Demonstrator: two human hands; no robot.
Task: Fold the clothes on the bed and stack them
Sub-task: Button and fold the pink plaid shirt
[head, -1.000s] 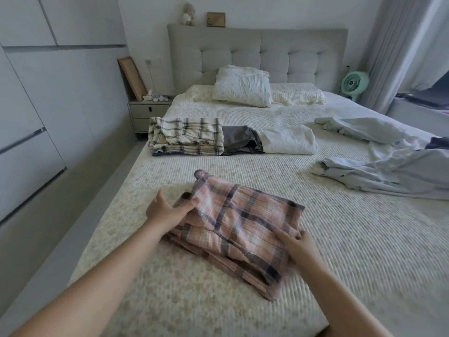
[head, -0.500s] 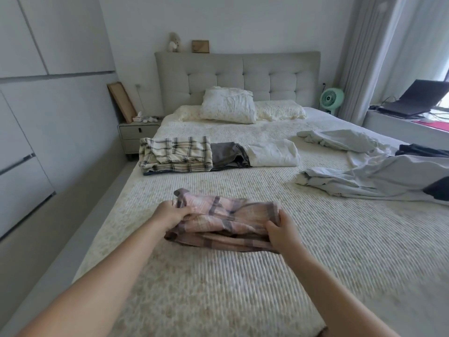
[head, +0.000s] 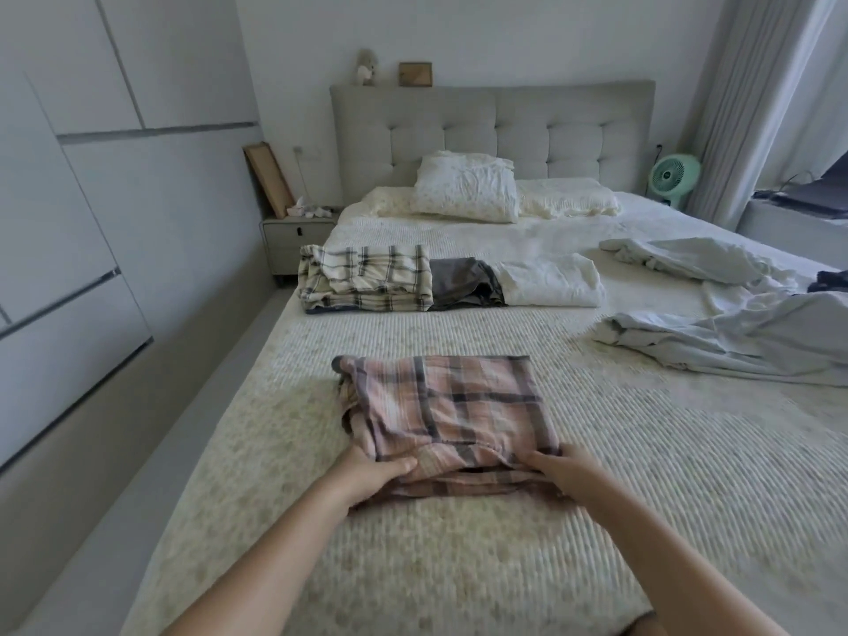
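Note:
A folded pink plaid garment (head: 452, 406) lies flat on the bed (head: 596, 475) in front of me. My left hand (head: 367, 472) grips its near left corner, thumb on top and fingers tucked under the fabric. At the near right corner my right hand (head: 562, 470) holds the edge in the same way. Farther up the bed sit three folded pieces side by side: a cream plaid stack (head: 365, 282), a dark grey garment (head: 463, 286) and a white one (head: 548, 282). Unfolded pale blue clothes (head: 716, 332) sprawl at the right.
Pillows (head: 463, 188) lean against the grey headboard (head: 491, 130). A nightstand (head: 296, 234) stands left of the bed, white wardrobes (head: 69, 199) line the left wall, and a green fan (head: 674, 176) sits by the curtain at the right.
The pink plaid garment was bunched and lifted between my hands; now it lies flat as a rectangle, and both hands have slid to its near edge.

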